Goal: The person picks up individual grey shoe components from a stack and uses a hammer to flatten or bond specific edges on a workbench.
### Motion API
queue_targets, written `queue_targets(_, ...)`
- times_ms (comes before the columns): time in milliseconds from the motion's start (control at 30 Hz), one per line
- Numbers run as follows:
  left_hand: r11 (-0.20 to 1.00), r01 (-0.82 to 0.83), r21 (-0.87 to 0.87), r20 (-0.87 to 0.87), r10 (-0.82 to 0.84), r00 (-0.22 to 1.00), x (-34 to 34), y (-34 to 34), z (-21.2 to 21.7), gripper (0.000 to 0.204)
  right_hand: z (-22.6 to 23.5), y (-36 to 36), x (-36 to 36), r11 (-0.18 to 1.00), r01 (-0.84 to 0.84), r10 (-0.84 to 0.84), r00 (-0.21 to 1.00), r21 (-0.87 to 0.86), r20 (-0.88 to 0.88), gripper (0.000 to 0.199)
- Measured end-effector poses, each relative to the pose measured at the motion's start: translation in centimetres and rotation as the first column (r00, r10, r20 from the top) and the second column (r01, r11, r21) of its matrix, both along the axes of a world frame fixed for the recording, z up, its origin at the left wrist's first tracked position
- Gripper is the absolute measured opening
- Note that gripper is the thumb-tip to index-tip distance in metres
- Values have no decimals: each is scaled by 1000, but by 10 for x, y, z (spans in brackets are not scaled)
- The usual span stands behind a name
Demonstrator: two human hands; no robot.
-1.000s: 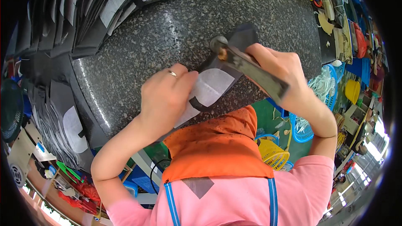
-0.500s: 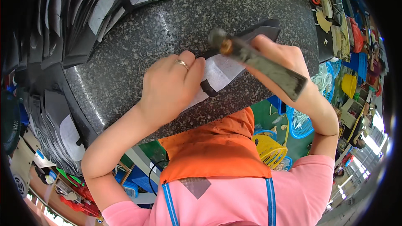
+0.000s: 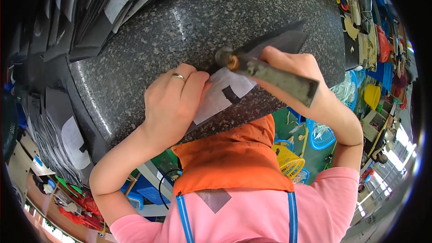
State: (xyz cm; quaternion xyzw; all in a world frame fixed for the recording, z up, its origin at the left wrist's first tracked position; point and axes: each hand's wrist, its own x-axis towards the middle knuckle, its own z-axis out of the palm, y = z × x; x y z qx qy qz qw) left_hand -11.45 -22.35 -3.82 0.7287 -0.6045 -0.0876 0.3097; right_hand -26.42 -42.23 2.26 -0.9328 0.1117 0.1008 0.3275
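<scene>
On the speckled dark stone slab lies a dark, flat strip of material with a whitish patch and a small black tab. My left hand, a ring on one finger, is closed at the strip's left part, its fingertips pinching the upper edge. A hammer is gripped in my right hand. Its worn metal head, blurred at the round end, hangs over the strip close to my left fingers. The handle is mostly hidden by my right hand.
Stacked dark pieces with white patches crowd the far left of the slab, and another pile sits at the left. Blue baskets and a yellow basket stand on the green floor below. An orange apron borders the slab's near edge.
My left hand has slid a little left along the strip, uncovering more of the whitish patch. The hammer head has shifted left and slightly down with my right hand.
</scene>
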Motion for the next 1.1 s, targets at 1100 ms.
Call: queue_targets(1100, 999, 48, -18, -24, -48, 999, 17, 74, -5, 11, 12, 62, 37, 958, -257, 263, 964, -129, 29, 19)
